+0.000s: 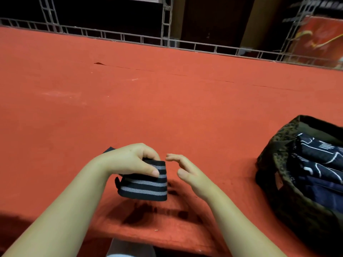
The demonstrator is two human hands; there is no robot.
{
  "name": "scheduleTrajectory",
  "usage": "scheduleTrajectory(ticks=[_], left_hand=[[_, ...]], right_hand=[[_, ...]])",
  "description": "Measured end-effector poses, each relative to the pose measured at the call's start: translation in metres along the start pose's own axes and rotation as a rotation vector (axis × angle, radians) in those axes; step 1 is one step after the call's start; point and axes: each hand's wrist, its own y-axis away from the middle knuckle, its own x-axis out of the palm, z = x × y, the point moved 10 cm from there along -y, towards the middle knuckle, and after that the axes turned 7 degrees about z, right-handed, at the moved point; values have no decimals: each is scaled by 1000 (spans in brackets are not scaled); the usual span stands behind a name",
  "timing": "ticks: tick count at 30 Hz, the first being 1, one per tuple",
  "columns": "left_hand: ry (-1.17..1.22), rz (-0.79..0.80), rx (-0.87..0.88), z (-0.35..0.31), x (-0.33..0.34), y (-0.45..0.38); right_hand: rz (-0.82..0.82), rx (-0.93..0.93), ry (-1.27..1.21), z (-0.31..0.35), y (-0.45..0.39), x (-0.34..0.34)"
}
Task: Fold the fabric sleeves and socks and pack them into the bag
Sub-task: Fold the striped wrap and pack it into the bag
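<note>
My left hand (130,160) grips a folded black fabric piece with grey stripes (146,186), held a little above the red surface, thumb on top of it. Just to its right, my right hand (187,172) hovers with fingers apart, holding nothing and not touching the fabric. A dark patterned bag (274,182) stands open at the right edge. Inside it lie folded dark blue fabrics with white line patterns (319,160).
The red felt-covered table (167,99) stretches wide to the left and behind my hands. A metal lattice rail (167,42) runs along its far edge. A red poster (319,38) leans at the back right. The table's front edge lies just below my forearms.
</note>
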Motion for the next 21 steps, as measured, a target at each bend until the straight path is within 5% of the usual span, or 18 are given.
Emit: scheduleTrajectory(ticks=[11,18,21], left_hand=[[21,-21,-102,41,-16,19],[31,285,-340,123,31,15],[102,113,-340,140,22,4]], right_hand=[[281,207,99,-13,9,13],[151,435,163,-66,62,-14],[46,487,160,-80,75,-25]])
